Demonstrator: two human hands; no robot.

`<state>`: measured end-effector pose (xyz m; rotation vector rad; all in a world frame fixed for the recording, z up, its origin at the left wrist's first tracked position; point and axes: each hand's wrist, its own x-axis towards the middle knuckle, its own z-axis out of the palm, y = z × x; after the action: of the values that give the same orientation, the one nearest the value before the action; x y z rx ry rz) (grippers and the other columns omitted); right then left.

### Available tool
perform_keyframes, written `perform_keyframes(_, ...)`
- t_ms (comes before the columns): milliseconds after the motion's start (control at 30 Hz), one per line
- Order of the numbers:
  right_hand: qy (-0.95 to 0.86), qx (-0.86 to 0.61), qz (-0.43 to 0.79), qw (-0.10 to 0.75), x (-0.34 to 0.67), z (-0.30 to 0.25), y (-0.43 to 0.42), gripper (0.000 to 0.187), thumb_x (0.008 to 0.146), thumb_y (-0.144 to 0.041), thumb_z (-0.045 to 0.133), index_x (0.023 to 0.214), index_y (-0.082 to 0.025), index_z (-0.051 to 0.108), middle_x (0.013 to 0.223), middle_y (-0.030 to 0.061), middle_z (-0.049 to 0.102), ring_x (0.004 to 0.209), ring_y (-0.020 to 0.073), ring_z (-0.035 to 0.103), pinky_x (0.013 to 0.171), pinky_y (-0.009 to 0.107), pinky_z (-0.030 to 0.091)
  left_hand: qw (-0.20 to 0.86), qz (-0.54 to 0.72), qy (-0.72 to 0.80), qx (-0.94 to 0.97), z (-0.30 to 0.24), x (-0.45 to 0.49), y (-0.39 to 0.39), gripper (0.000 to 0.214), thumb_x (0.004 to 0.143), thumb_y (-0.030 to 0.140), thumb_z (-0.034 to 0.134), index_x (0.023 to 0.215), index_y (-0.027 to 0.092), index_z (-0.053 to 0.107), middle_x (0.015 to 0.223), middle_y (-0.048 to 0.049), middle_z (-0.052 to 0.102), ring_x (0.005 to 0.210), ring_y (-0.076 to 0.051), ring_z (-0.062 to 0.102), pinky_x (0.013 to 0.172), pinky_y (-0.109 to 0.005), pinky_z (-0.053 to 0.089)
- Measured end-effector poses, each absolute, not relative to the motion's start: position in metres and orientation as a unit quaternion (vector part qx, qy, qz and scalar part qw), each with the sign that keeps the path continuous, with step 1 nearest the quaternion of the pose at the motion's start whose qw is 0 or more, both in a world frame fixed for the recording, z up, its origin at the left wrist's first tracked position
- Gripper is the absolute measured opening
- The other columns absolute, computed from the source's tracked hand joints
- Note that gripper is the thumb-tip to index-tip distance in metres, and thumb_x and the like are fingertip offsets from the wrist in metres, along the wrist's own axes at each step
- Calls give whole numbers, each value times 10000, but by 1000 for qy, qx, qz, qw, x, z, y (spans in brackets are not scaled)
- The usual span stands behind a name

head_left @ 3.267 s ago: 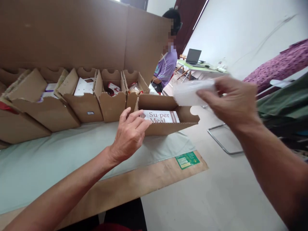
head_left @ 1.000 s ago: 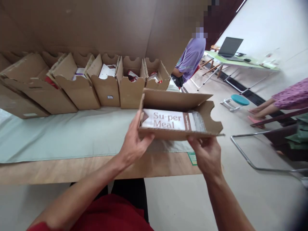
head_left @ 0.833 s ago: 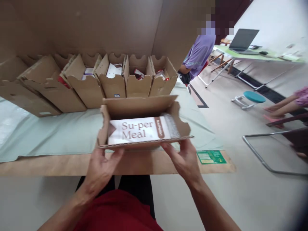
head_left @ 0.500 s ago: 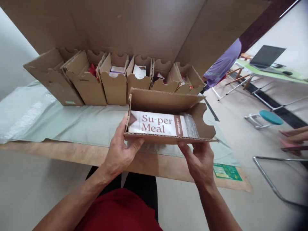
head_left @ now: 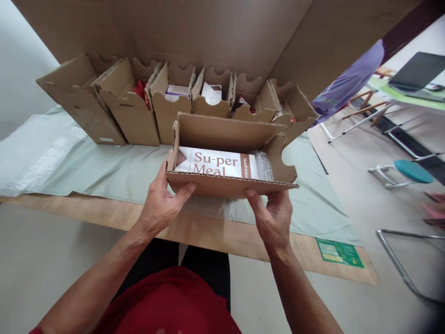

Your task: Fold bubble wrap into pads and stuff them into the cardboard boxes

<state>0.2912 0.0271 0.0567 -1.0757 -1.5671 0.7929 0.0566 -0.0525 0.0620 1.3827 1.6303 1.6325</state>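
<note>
Cloth-topped tbl [head_left: 225,236]: L hand [head_left: 160,204] & R hand [head_left: 276,218], fingers clamped on open ctn [head_left: 222,187], thumbs nr side, forearms angled in.

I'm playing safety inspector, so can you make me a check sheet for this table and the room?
Surface: pale green cloth over a wooden tabletop.
Job's things: cardboard box with a white Su-per Meal pack and a see-through item inside; six boxes in a row behind.
Clutter: clear plastic wrap, left end.
Hands: left hand and right hand hold the cardboard box.
Cables: nothing seen.
Surroundings: laptop, teal stool.
</note>
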Motion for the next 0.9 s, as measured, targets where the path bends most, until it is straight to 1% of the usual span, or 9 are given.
perform_keyframes(100, -667, -445, 324, 502, 302, 40, 23, 493, 893, -495, 747, 1309, -278, 595, 1273, 90, 685, 1177, 298, 638, 1032, 495, 509, 247, 577, 597, 499, 51, 51, -47, 627, 892, 456, 750, 1452, 259, 547, 1379, -88, 683, 1286, -293, 636, 1152, -486, 487)
perform_keyframes(200, -691, -432, 332, 476, 316, 27, 26, 720, 874, -488, 771, 1502, -352, 446, 1500, 91, 557, 1321, 302, 570, 1050, 502, 499, 270, 565, 598, 500, 41, 42, -50, 623, 901, 403, 731, 1474, 270, 524, 1434, -87, 648, 1298, -281, 629, 1155, -482, 486)
perform_keyframes(267, -706, -421, 336, 460, 327, 23, 37, 877, 816, -538, 818, 1555, -380, 373, 1583, 94, 476, 1397, 321, 514, 1081, 530, 478, 287, 560, 599, 495, 34, 38, -55, 667, 897, 383, 727, 1510, 280, 484, 1492, -94, 603, 1342, -283, 602, 1174, -493, 470)
perform_keyframes(300, -714, -410, 342, 453, 332, 24, 45, 916, 779, -574, 842, 1548, -377, 384, 1589, 95, 469, 1417, 331, 494, 1101, 544, 463, 296, 559, 602, 488, 30, 38, -58, 682, 894, 383, 726, 1519, 281, 472, 1505, -100, 590, 1360, -287, 589, 1180, -502, 465)
perform_keyframes(400, -731, -359, 401, 419, 339, 29, 78, 938, 655, -665, 898, 1443, -316, 526, 1501, 101, 563, 1416, 351, 497, 1160, 559, 421, 320, 559, 617, 452, 19, 41, -63, 702, 895, 405, 710, 1531, 269, 445, 1504, -121, 577, 1374, -298, 577, 1166, -517, 478)
perform_keyframes(500, -718, -325, 507, 349, 335, 34, 109, 896, 557, -718, 921, 1269, -241, 660, 1301, 117, 708, 1284, 378, 618, 1090, 552, 504, 341, 565, 617, 430, 12, 45, -63, 685, 905, 410, 687, 1523, 255, 434, 1516, -132, 559, 1383, -297, 570, 1158, -505, 484)
perform_keyframes(600, -705, -310, 561, 305, 326, 36, 128, 856, 490, -718, 942, 1148, -218, 718, 1164, 113, 771, 1185, 395, 683, 1004, 551, 570, 352, 554, 623, 426, 9, 47, -62, 597, 922, 405, 663, 1465, 238, 483, 1469, -134, 600, 1326, -288, 618, 1145, -487, 490)
perform_keyframes(767, -715, -313, 546, 304, 325, 39, 125, 801, 463, -704, 957, 1071, -228, 743, 1100, 89, 783, 1130, 376, 704, 988, 549, 590, 318, 559, 638, 424, 10, 50, -60, 440, 934, 409, 644, 1332, 236, 572, 1339, -91, 689, 1247, -269, 667, 1059, -400, 546)
perform_keyframes(900, -717, -382, 441, 380, 361, 29, 88, 773, 440, -663, 978, 1060, -267, 740, 978, 42, 770, 1074, 349, 706, 1004, 551, 597, 330, 548, 629, 442, 16, 64, -48, 349, 950, 405, 621, 1259, 241, 629, 1288, -71, 722, 1231, -270, 671, 1001, -387, 572)
